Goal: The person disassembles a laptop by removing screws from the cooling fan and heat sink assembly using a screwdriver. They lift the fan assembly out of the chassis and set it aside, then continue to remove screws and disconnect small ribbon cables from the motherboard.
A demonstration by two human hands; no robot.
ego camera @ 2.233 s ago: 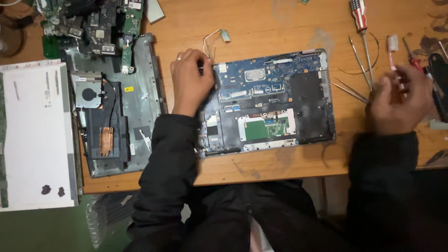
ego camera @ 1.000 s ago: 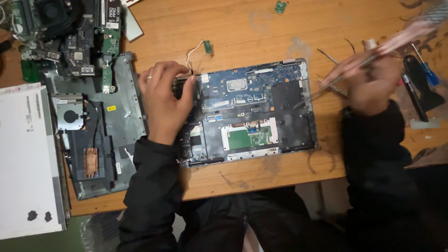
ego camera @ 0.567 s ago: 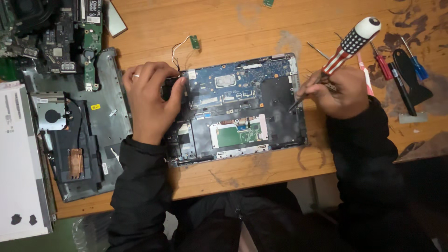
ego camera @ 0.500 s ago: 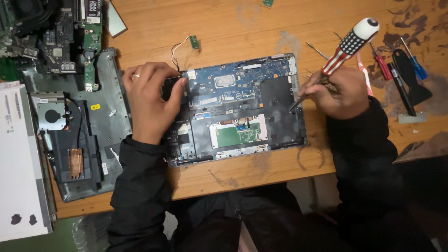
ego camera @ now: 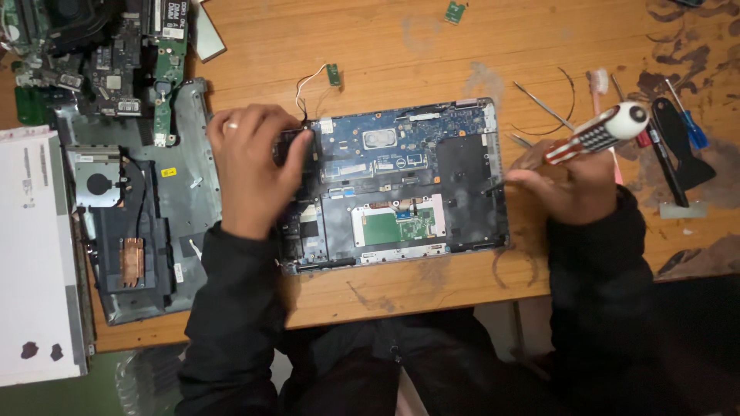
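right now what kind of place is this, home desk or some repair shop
Likely an electronics repair bench. An opened laptop base lies on a scuffed wooden table, loose circuit boards are piled at the far left, and the right hand holds a screwdriver.
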